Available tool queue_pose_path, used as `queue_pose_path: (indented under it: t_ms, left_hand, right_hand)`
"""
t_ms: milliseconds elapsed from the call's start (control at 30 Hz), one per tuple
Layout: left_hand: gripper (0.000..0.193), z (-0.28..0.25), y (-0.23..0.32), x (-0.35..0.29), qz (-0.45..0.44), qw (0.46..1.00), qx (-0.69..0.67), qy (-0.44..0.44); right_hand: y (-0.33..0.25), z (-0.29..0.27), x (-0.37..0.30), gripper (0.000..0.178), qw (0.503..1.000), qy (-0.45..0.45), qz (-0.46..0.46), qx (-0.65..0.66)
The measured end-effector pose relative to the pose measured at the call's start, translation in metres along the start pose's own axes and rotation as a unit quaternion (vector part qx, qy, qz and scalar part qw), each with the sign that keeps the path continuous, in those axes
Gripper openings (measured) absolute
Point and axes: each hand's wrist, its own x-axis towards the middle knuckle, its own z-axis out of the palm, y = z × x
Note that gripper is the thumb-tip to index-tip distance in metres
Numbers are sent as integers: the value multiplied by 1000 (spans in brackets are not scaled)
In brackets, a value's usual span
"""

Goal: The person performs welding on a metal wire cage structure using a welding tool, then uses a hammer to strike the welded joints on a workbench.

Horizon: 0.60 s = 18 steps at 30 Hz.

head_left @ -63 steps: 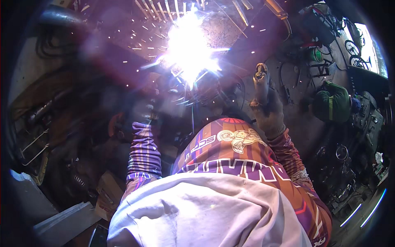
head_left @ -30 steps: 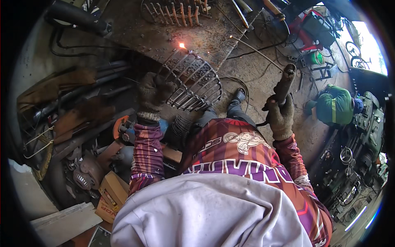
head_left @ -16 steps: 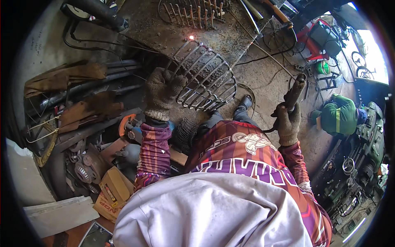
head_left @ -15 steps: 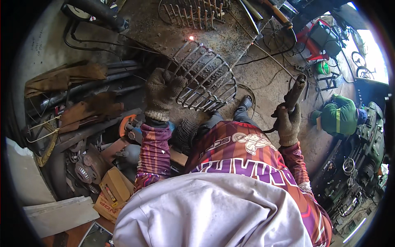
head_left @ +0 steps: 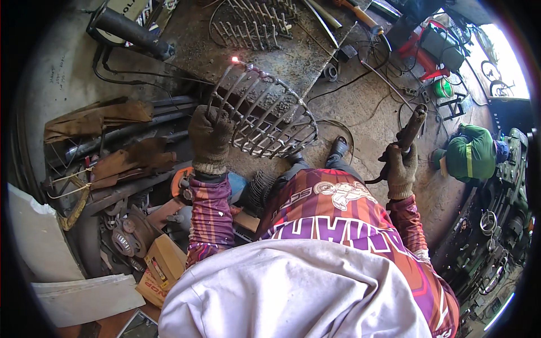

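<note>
My left hand, in a brown knit glove, grips the left edge of a curved metal bar grate. The grate is tilted, its upper end by the edge of a dirty metal worktable. A small spot on its upper corner glows orange-red. Off to the right, my right hand, gloved alike, is closed round a welding electrode holder. A thin electrode sticks out of the holder toward the upper left, apart from the grate.
Upright metal prongs stand on the worktable. Leather pieces, pipes and a cardboard box are piled at left. Cables lie on the floor near a green spool. A person in green crouches at right beside machinery.
The grate and my left hand have shifted slightly left in the picture, and the grate's angle has changed a little. The right hand still holds the electrode holder. The glowing spot has dimmed slightly.
</note>
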Motion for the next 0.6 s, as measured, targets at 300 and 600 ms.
queue_pose_path:
  t_ms: [300, 600]
  left_hand:
    - [55, 12, 11, -12, 15, 994, 95, 47]
    - [39, 23, -20, -29, 20, 966, 214, 144]
  right_hand:
    - [9, -38, 26, 34, 999, 30, -1, -19]
    - [19, -99, 85, 47, 997, 70, 35, -17]
